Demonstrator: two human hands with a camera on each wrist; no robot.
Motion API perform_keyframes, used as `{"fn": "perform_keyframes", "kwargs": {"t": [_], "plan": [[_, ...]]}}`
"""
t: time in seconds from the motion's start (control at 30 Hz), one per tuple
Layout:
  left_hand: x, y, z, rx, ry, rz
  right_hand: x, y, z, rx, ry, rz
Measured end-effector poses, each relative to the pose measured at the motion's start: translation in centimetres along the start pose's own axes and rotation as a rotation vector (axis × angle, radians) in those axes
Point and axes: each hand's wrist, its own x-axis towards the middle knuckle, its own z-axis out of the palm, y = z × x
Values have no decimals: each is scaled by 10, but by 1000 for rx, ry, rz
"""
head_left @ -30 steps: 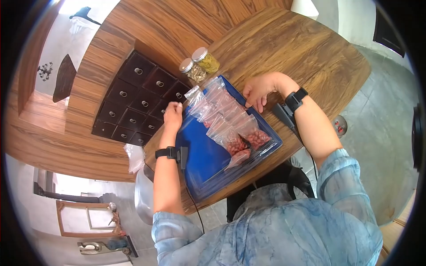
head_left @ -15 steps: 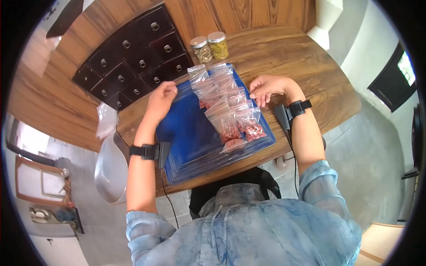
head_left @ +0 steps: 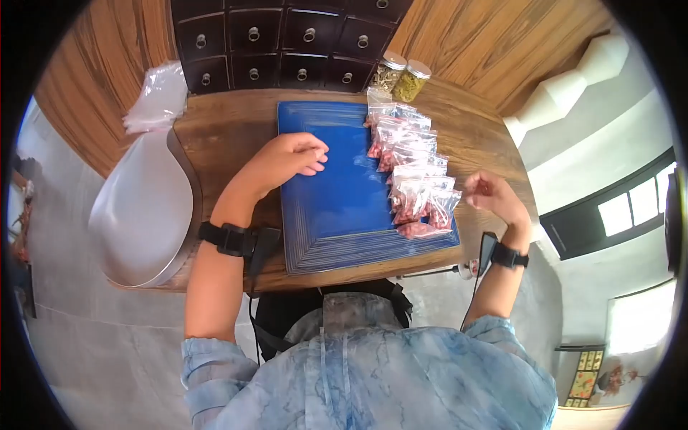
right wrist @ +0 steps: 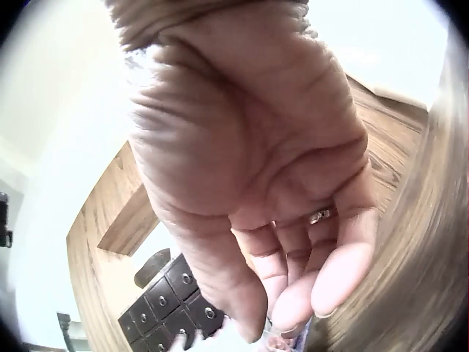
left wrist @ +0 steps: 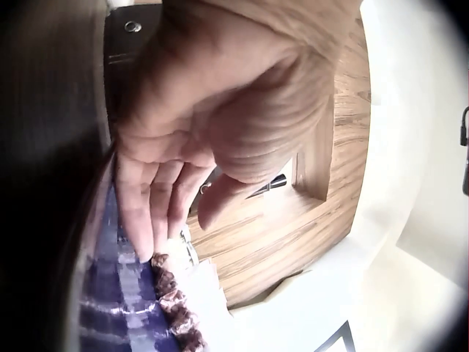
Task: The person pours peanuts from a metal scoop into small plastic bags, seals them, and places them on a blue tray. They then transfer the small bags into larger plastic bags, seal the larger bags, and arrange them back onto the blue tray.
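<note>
My left hand (head_left: 285, 163) hovers over the left part of a blue tray (head_left: 326, 208), its fingers loosely bent and holding nothing. In the left wrist view its fingers (left wrist: 139, 209) hang relaxed, with the thumb apart from them. Clear zip bags (head_left: 408, 192) of small reddish-pink pieces lie overlapping in a row along the tray's right side. Just right of the lower bags is my right hand (head_left: 499, 201), empty. The right wrist view shows its fingers (right wrist: 344, 275) loosely curled, a ring on one of them.
A dark chest of small drawers (head_left: 279, 50) stands behind the tray. Two lidded jars, one with pale dried pieces (head_left: 387, 76) and one yellow-green (head_left: 411, 84), are at the back right. On the left are a large silvery pan (head_left: 147, 208) and a stack of clear bags (head_left: 158, 97).
The head view has turned, so the tray now appears nearly straight and the pan is in full view. My left hand moved inward over the tray; the right hand drew away from its right edge.
</note>
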Motion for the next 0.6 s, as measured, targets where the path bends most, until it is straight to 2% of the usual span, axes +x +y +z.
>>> {"fn": "perform_keyframes", "kwargs": {"t": [0.1,0.2,0.33,0.43,0.53,0.6], "plan": [[1,-7,5,28,8,70,-45,-28,31,-134,95,0],[6,-18,11,112,103,137,-63,-55,71,-293,145,17],[8,-18,14,214,160,137,-52,-75,115,-605,304,-80],[10,-18,13,214,155,123,-38,-79,125,-653,448,-82],[10,-19,15,222,152,122,-24,-89,127,-756,469,-91],[10,-16,15,235,158,131,-12,-85,120,-830,425,-188]]}}
